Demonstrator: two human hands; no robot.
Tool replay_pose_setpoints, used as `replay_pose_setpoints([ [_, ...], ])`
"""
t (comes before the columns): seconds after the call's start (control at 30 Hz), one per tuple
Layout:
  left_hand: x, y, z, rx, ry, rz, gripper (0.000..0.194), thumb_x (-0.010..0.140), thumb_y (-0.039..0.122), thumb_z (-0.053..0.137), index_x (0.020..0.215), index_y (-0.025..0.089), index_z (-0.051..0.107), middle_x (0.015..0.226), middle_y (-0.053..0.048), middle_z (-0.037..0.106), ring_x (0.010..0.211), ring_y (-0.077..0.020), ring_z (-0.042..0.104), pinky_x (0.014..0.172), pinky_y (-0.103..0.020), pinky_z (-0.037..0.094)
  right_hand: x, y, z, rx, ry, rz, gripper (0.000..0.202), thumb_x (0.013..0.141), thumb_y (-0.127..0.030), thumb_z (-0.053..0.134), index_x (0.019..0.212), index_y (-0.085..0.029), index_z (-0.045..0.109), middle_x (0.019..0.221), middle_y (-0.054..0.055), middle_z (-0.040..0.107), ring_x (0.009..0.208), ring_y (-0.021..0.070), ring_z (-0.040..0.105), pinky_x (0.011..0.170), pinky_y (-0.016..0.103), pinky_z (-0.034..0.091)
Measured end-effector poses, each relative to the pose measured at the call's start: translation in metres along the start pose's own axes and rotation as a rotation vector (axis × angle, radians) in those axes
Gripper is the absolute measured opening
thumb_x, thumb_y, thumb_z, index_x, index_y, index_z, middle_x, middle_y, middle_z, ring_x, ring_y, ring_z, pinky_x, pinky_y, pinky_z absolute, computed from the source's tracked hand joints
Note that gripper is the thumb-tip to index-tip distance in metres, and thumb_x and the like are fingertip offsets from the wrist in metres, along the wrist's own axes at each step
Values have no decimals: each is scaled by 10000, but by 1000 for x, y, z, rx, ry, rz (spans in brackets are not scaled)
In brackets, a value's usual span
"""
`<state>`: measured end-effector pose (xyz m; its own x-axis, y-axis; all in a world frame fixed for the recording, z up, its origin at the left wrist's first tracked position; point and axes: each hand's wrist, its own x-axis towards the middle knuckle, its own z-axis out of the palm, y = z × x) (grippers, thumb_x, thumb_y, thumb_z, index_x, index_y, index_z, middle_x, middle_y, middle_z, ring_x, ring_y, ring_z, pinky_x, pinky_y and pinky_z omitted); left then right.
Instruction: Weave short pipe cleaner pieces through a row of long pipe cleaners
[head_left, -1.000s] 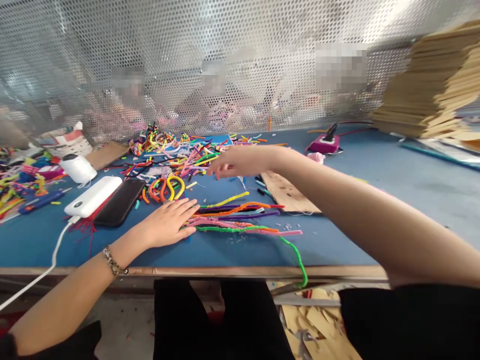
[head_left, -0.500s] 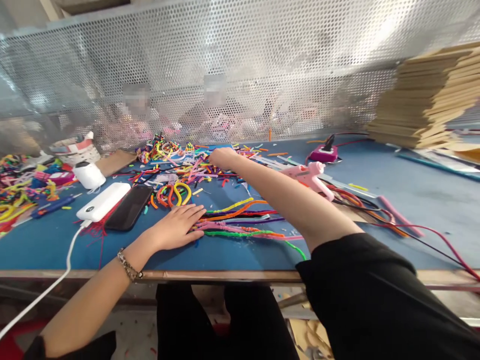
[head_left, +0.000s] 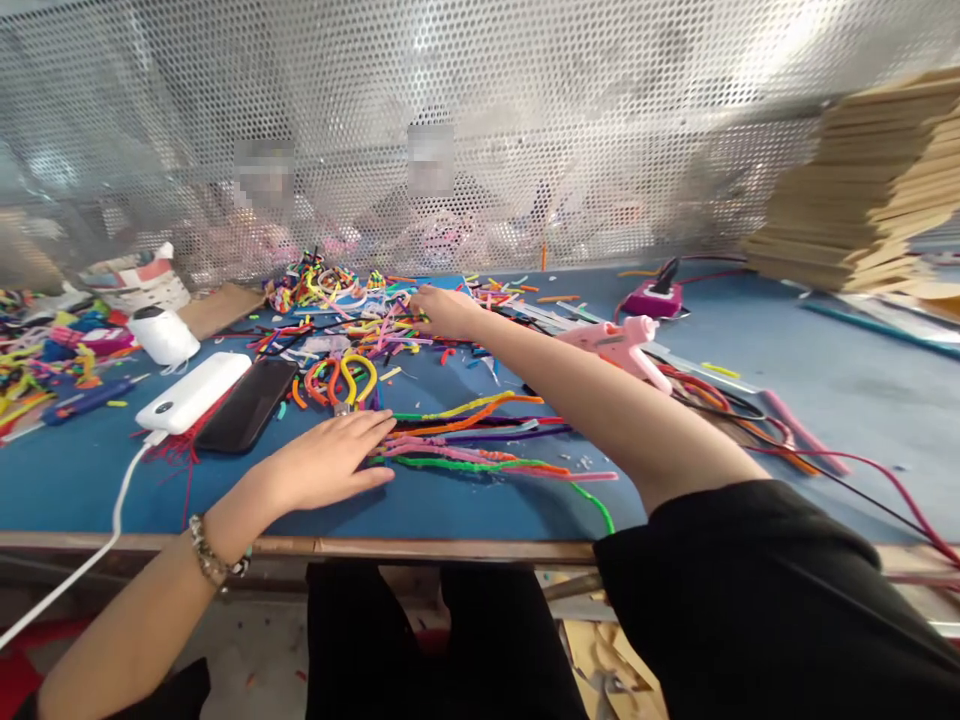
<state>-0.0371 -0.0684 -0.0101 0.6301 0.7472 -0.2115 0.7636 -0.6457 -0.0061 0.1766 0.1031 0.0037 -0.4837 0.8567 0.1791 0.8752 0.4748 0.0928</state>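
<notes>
My left hand (head_left: pixel 337 460) lies flat with fingers stretched out, over the left ends of a bundle of pipe cleaners (head_left: pixel 472 455). Green, yellow, orange, purple and pink strands fan out to the right from under it. My right hand (head_left: pixel 446 312) reaches across to a heap of pipe-cleaner pieces (head_left: pixel 382 335) at the back. Its fingers are bent together at the heap, and whatever is between them is hidden. A pair of pliers or cutters with yellow and orange handles (head_left: pixel 358 380) lies just beyond my left hand.
A black phone (head_left: pixel 247 405) and a white power bank (head_left: pixel 193 393) with a cable lie left of my left hand. A pink glue gun (head_left: pixel 626 345) rests behind my right forearm, near a purple power socket (head_left: pixel 651 300). Stacked boards (head_left: pixel 855 190) stand right, before a perforated metal screen (head_left: pixel 525 130).
My left hand has slid slightly left and toward me along the strands, baring more of their left ends. My right hand stays at the heap, its fingers shifted slightly left. The view has moved a little.
</notes>
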Motion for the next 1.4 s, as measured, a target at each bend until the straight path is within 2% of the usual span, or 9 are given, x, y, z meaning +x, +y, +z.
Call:
replay_pose_setpoints([
  [0.13, 8, -24, -23, -42, 8, 28, 569, 949, 507, 344, 1424, 194, 357, 1501, -89, 342, 1367, -217, 344, 1102, -337, 312, 4, 3, 4, 27, -100, 42, 343, 909, -355, 547, 1190, -159, 541, 1186, 88, 562, 1010, 196, 580, 845, 405, 507],
  [0.27, 26, -49, -40, -61, 113, 30, 536, 947, 455, 339, 1381, 148, 410, 1433, -121, 434, 1318, -213, 405, 1094, -343, 313, 6, 13, -5, 74, -83, 127, 345, 906, -364, 548, 1182, -156, 549, 1180, 77, 565, 1007, 205, 581, 840, 404, 509],
  [0.47, 45, -68, -35, -60, 199, 48, 452, 919, 380, 386, 1262, 120, 524, 1262, -134, 568, 1158, -218, 540, 1015, -348, 399, -13, 22, -38, 164, 26, 115, 264, 961, -268, 421, 1044, -106, 612, 951, 52, 642, 824, 146, 606, 727, 293, 492],
  [0.6, 44, -64, -22, -54, 197, 81, 394, 916, 373, 421, 1218, 160, 557, 1267, -92, 567, 1165, -191, 534, 1004, -303, 401, -46, 6, -53, 175, 65, 7, 288, 932, -239, 413, 948, -127, 678, 852, 43, 658, 789, 151, 582, 694, 258, 398],
  [0.73, 38, -53, -15, -16, 199, 35, 398, 876, 432, 515, 1187, 194, 582, 1223, -77, 597, 1095, -232, 582, 905, -327, 463, -84, -20, -51, 152, -12, -327, 375, 918, -175, 372, 1214, -232, 597, 936, 31, 677, 767, 151, 594, 640, 255, 368],
  [0.83, 34, -44, -14, 24, 216, -25, 439, 841, 507, 557, 1149, 196, 594, 1145, -78, 635, 1032, -264, 610, 833, -355, 485, -98, -35, -41, 126, -47, -496, 419, 890, -85, 358, 1212, -224, 587, 925, 46, 657, 749, 144, 583, 605, 246, 369],
  [1.03, 36, -27, -7, 110, 194, -69, 581, 740, 650, 604, 1028, 146, 569, 1028, -96, 630, 1009, -279, 593, 782, -348, 494, -84, -39, -15, 205, 17, -620, 288, 923, -140, 394, 982, -152, 676, 891, 82, 594, 759, 148, 545, 658, 267, 419],
  [1.3, 40, -25, 4, 46, 196, -14, 685, 734, 674, 597, 1159, 146, 493, 1101, -118, 599, 1054, -286, 579, 873, -385, 468, -68, -31, -7, 409, -91, -673, 307, 961, -224, 347, 988, -184, 651, 896, 39, 679, 770, 131, 585, 748, 286, 376],
  [1.4, 41, -25, 7, 46, 191, 0, 763, 752, 669, 579, 1280, 142, 420, 1199, -152, 565, 1133, -313, 541, 918, -414, 447, -68, -33, -9, 330, -73, -669, 302, 957, -231, 341, 915, -204, 639, 868, 25, 661, 773, 137, 566, 781, 321, 324],
])
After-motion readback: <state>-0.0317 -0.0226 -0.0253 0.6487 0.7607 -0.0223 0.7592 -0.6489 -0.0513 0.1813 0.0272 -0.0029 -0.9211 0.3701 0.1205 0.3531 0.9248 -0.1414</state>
